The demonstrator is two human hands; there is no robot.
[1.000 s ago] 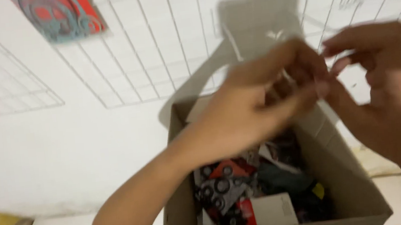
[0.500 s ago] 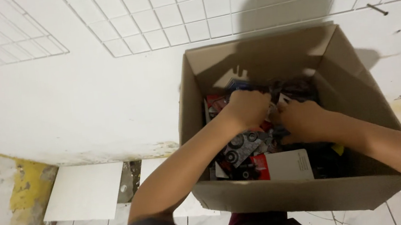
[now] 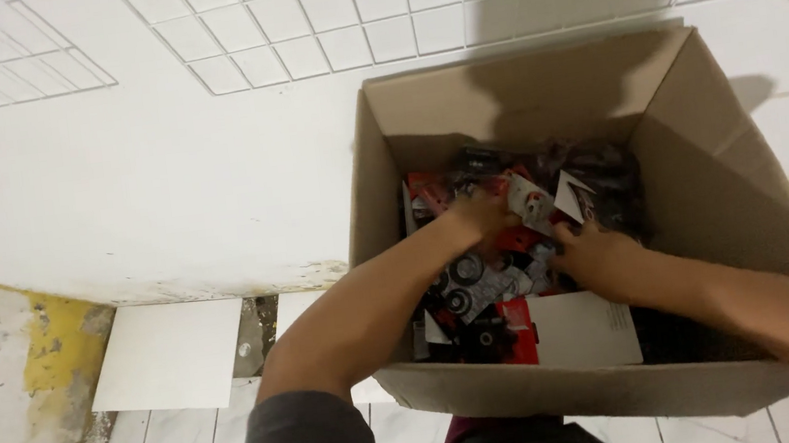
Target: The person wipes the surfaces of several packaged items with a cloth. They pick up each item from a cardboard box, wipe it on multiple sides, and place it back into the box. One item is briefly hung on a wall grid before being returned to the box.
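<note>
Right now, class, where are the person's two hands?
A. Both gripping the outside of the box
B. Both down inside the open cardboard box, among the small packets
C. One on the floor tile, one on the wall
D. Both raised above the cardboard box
B: the left hand and right hand both reach down inside the open cardboard box, resting among the red, black and white packets that fill it.

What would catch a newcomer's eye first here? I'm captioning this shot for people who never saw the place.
The open cardboard box at centre right, stuffed with small red, black and white packets. Both bare hands are plunged into it: the left hand near the back of the pile, the right hand beside a white card. Behind it is a white tiled wall.
</note>
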